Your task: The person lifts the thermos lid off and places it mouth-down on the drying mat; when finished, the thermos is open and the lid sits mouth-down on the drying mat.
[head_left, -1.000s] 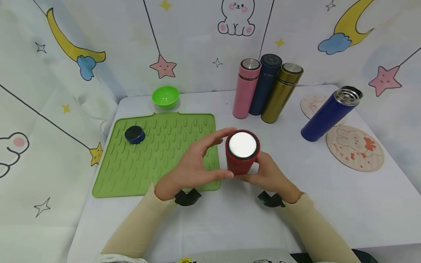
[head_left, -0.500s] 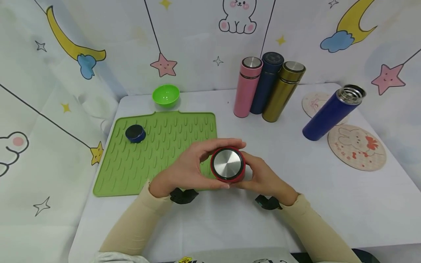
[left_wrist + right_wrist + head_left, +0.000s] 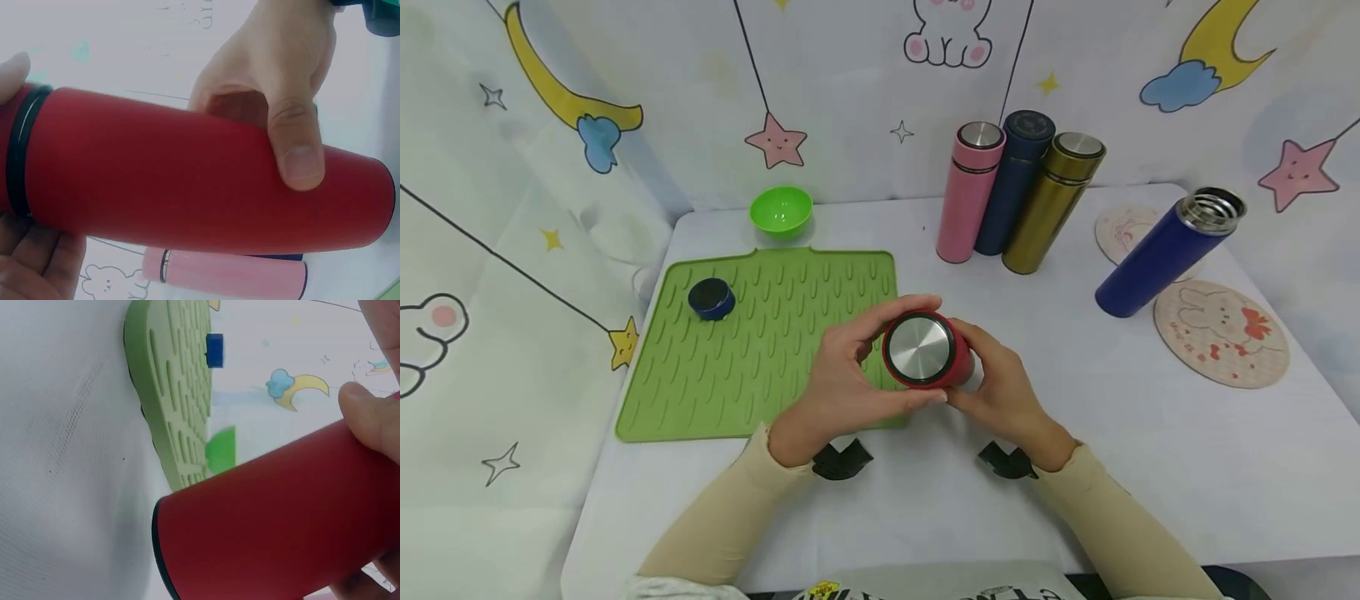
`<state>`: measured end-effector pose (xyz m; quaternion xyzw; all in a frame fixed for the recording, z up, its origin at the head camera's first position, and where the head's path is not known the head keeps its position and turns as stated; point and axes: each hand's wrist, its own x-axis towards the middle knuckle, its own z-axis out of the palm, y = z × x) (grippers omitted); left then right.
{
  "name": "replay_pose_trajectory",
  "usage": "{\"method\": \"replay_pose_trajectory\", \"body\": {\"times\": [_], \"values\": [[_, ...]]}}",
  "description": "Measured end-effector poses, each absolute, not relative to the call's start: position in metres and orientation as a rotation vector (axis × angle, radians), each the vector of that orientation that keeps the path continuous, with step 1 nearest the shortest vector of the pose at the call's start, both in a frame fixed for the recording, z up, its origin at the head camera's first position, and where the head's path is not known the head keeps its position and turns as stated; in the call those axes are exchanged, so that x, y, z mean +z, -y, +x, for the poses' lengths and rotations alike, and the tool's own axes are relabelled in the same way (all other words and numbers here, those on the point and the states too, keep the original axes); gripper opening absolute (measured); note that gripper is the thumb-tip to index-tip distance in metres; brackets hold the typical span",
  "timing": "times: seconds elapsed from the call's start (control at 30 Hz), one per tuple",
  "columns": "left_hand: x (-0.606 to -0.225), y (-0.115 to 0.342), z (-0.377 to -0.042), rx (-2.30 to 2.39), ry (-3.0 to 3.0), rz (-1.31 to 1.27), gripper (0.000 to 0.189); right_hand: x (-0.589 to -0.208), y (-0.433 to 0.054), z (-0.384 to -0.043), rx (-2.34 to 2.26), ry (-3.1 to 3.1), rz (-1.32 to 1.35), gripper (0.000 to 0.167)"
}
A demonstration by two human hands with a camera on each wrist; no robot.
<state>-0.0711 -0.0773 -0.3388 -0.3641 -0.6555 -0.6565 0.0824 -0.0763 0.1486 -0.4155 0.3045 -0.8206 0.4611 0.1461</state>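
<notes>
A red thermos flask (image 3: 156, 175) is held above the table, its steel-topped cap (image 3: 921, 347) facing the head camera. My left hand (image 3: 847, 371) curves round the cap end, thumb on the near side and fingers on the far side. Lower on the body, my right hand (image 3: 1006, 385) grips the flask, its thumb pressed against the red wall in the left wrist view. A black ring marks the seam between cap and body. The flask's dark-edged base (image 3: 164, 550) points toward the tabletop in the right wrist view.
A green ridged mat (image 3: 760, 367) bears a small blue cap (image 3: 711, 298). Behind it stands a green bowl (image 3: 781, 212). Pink (image 3: 970, 196), navy (image 3: 1015, 183) and gold (image 3: 1052, 204) flasks stand at the back. An uncapped blue flask (image 3: 1161, 258) stands near round coasters (image 3: 1221, 333).
The red flask has moved left and toward the body, then slightly back away, its top tipping left. The left hand's fingers have come in round the cap end. The right hand keeps its hold.
</notes>
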Motion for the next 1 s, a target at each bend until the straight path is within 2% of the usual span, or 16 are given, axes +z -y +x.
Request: {"method": "replay_pose_trajectory", "body": {"times": [0.13, 0.27, 0.47, 0.6, 0.8, 1.0], "values": [[-0.338, 0.079, -0.073, -1.958, 1.963, -1.109, 0.089, -0.414, -0.148, -0.077, 1.355, 2.375, 0.866, 0.082], [-0.328, 0.091, -0.076, -1.938, 2.029, -1.306, 0.094, -0.413, -0.152, -0.078, 1.430, 2.414, 0.945, 0.080], [-0.309, 0.104, -0.080, -1.772, 2.111, -1.660, 0.080, -0.413, -0.161, -0.078, 1.449, 2.474, 1.149, 0.082], [-0.306, 0.104, -0.079, -1.677, 2.109, -1.771, 0.074, -0.412, -0.164, -0.079, 1.442, 2.496, 1.210, 0.077], [-0.311, 0.099, -0.076, -1.666, 2.022, -1.696, 0.073, -0.412, -0.166, -0.082, 1.399, 2.415, 1.181, 0.075], [-0.321, 0.088, -0.069, -1.661, 1.968, -1.345, 0.077, -0.414, -0.160, -0.081, 1.370, 2.304, 0.955, 0.082]]}}
